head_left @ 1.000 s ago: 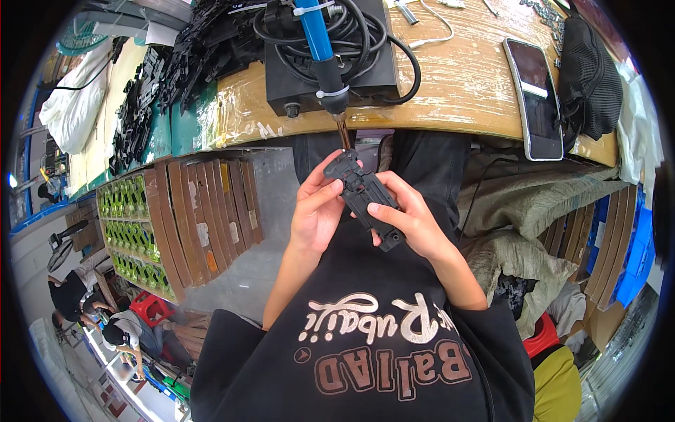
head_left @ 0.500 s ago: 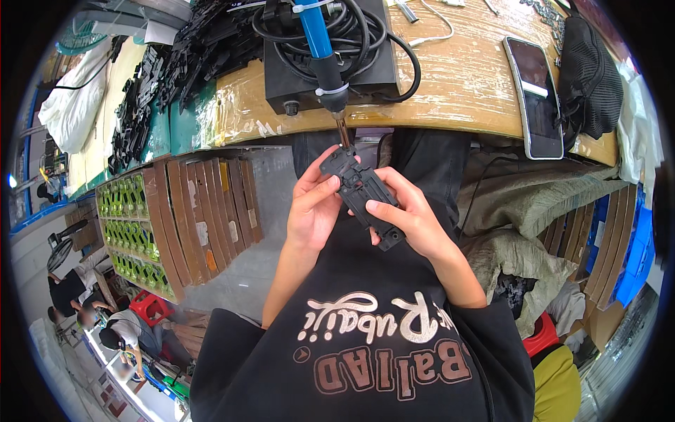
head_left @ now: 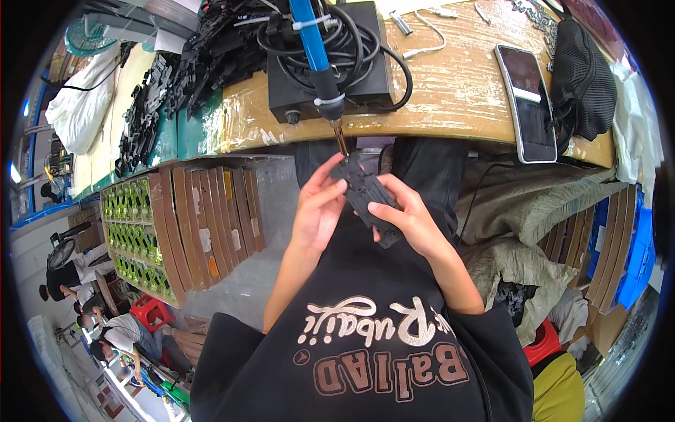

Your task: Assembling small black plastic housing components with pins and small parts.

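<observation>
A long black moulded plastic part (head_left: 364,193) is held between both hands above my lap. My left hand (head_left: 318,211) pinches its upper end, thumb on the near face and index finger stretched along the top. My right hand (head_left: 410,216) grips the lower half, thumb pressed on the face and fingers wrapped around the side and beneath. Just over the part's upper end hangs the metal tip (head_left: 340,137) of a blue-handled soldering iron (head_left: 308,39). The tip meets or nearly meets the part; touching or apart, I cannot tell.
A black box (head_left: 330,95) with coiled cable sits on the wooden bench (head_left: 450,91). Black plastic pieces (head_left: 211,56) are heaped at the left; a phone (head_left: 527,105) and black mesh bag (head_left: 583,81) lie right. Brown trays (head_left: 218,225) stand below left, a sack (head_left: 513,267) right.
The black part has tilted a little in my hands, its face now darker, with my left index finger closer to the iron's tip. The whole view has shifted slightly.
</observation>
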A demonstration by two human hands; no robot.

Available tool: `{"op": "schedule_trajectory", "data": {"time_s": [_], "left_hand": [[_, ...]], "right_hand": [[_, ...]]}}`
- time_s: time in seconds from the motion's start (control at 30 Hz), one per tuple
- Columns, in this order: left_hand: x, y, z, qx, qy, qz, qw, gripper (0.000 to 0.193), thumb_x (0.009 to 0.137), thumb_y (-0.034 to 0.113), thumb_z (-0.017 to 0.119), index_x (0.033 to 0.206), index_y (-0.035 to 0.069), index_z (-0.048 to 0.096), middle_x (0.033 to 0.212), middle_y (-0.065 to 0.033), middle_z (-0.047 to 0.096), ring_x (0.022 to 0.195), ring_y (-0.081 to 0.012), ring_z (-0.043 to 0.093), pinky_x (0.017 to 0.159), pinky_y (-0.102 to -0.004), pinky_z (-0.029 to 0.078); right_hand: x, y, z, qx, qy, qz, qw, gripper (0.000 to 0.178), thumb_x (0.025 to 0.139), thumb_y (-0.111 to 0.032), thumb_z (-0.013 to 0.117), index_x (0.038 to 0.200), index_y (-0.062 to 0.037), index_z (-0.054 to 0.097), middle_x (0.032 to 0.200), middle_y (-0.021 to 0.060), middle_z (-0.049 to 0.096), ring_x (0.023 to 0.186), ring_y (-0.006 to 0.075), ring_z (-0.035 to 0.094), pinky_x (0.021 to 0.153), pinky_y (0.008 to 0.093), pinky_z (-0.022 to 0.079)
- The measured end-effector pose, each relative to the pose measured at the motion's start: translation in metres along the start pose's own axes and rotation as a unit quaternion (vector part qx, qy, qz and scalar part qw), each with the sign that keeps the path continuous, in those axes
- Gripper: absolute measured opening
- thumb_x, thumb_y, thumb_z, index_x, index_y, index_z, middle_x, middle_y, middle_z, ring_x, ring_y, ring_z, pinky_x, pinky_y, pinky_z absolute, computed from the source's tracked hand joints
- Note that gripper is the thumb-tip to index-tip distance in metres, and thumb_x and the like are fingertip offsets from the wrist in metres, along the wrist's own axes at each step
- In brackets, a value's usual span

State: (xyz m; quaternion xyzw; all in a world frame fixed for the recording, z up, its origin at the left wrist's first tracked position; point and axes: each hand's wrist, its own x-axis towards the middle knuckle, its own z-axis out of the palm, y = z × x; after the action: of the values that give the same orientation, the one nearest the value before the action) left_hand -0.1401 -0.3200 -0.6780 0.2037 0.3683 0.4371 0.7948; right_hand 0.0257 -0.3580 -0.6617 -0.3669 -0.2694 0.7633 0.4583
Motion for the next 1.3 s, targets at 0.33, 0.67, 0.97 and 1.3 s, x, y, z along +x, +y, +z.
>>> {"op": "schedule_trajectory", "data": {"time_s": [0.33, 0.67, 0.97, 1.3], "left_hand": [[-0.007, -0.010, -0.041, 0.187, 0.112, -0.029, 0.975, 0.041, 0.079, 0.006, 0.056, 0.117, -0.002, 0.045, 0.109, -0.0160, 0.054, 0.073, -0.0141, 0.055, 0.060, -0.0221, 0.043], [0.019, -0.032, -0.074, 0.281, 0.194, -0.053, 0.938, 0.027, 0.083, 0.025, 0.058, 0.065, 0.010, 0.045, 0.042, 0.0044, 0.033, 0.029, -0.0040, 0.026, 0.028, -0.0192, 0.015], [0.033, -0.048, -0.112, 0.244, 0.212, -0.057, 0.945, 0.039, 0.084, 0.033, 0.052, 0.055, 0.014, 0.035, 0.042, 0.0029, 0.032, 0.029, -0.0069, 0.026, 0.026, -0.0211, 0.016], [0.039, -0.046, -0.108, 0.269, 0.205, -0.061, 0.939, 0.040, 0.085, 0.033, 0.048, 0.053, 0.014, 0.035, 0.040, 0.0023, 0.030, 0.027, -0.0084, 0.024, 0.025, -0.0212, 0.016]], "right_hand": [[-0.146, -0.043, -0.121, -0.131, 0.177, -0.036, 0.975, 0.031, 0.078, -0.007, 0.059, 0.106, -0.0008, 0.046, 0.090, 0.0092, 0.056, 0.076, 0.0164, 0.058, 0.058, 0.0271, 0.051], [-0.231, -0.065, -0.313, -0.102, 0.652, -0.465, 0.590, 0.026, 0.080, -0.006, 0.056, 0.104, -0.0011, 0.049, 0.094, 0.0078, 0.057, 0.080, 0.0147, 0.055, 0.070, 0.0258, 0.044], [-0.141, -0.012, -0.469, -0.216, 0.740, -0.284, 0.571, 0.040, 0.078, -0.014, 0.058, 0.114, -0.0005, 0.046, 0.103, 0.0097, 0.056, 0.093, 0.0224, 0.052, 0.082, 0.0306, 0.040], [-0.163, 0.157, -0.479, -0.109, 0.703, 0.014, 0.703, 0.060, 0.085, -0.039, 0.037, 0.132, -0.0052, 0.024, 0.137, 0.0158, 0.024, 0.122, 0.0294, 0.030, 0.098, 0.0375, 0.026]]}}
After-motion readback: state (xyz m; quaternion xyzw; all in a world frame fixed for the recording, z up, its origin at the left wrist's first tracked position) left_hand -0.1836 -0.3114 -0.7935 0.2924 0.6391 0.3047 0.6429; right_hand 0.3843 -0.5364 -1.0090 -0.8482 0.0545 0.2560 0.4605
